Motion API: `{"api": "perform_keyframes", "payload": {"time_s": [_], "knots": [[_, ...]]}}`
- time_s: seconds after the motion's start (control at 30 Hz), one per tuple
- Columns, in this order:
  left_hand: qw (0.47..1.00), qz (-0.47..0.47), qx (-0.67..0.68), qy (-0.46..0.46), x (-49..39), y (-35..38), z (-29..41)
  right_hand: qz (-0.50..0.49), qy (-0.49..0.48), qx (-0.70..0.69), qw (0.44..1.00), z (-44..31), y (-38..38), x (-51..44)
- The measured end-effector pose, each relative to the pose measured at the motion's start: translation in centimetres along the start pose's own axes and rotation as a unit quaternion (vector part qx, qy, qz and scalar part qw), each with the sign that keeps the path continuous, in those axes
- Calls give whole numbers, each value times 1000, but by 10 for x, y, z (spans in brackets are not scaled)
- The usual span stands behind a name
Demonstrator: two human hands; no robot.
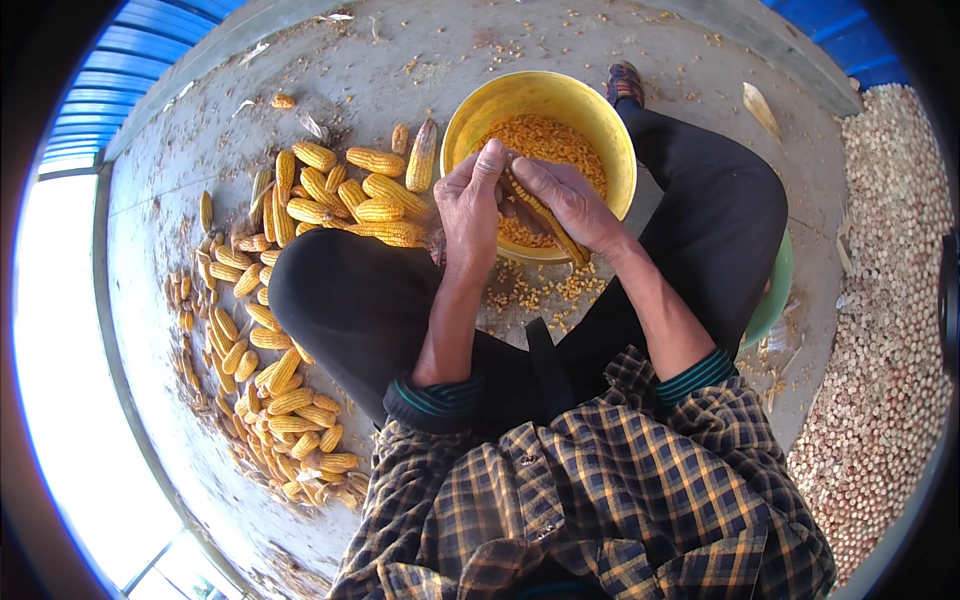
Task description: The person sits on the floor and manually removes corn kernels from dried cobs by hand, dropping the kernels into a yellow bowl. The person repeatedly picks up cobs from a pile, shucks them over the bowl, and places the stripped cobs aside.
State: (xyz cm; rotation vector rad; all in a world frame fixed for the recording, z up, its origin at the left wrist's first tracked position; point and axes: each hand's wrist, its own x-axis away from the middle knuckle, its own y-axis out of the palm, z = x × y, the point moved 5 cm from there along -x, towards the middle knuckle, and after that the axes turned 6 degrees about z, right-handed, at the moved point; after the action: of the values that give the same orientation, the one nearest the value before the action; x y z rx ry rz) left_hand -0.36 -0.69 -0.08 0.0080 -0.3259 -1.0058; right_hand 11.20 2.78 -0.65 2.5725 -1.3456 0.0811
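Note:
A partly shelled corn cob (546,211) is held slantwise over a yellow bucket (626,169), its lower end reaching past the near rim. My right hand (566,196) wraps around the cob from the right, thumb on its upper end. On the left side, my left hand (472,199) grips the same upper end, thumb raised and fingers partly hidden. Rows of kernels still line part of the cob, while a bare strip shows beside them. Loose corn kernels (551,139) cover the bottom of the bucket, which stands between my legs.
Whole ears of corn (281,420) lie heaped along my left side, with more ears (382,187) beside the bucket. Spilled kernels (536,291) dot the concrete floor. A green basin (780,289) sits partly behind my right leg. Bare cobs (885,337) form a large pile at far right.

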Motion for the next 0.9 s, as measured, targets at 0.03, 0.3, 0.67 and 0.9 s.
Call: {"api": "perform_keyframes", "payload": {"time_s": [0.03,0.3,0.67,0.9], "knots": [[1000,0,-4,0,1,1,-1,12,-4,8,1000,-1,0,1],[1000,-8,-8,15,7,5,-3,79,-17,-14,997,7,-4,1],[999,21,-8,23,4,1,-9,46,-64,19,997,7,0,0],[1000,23,2,4,7,4,-10,80,-18,5,997,10,-5,2]]}}
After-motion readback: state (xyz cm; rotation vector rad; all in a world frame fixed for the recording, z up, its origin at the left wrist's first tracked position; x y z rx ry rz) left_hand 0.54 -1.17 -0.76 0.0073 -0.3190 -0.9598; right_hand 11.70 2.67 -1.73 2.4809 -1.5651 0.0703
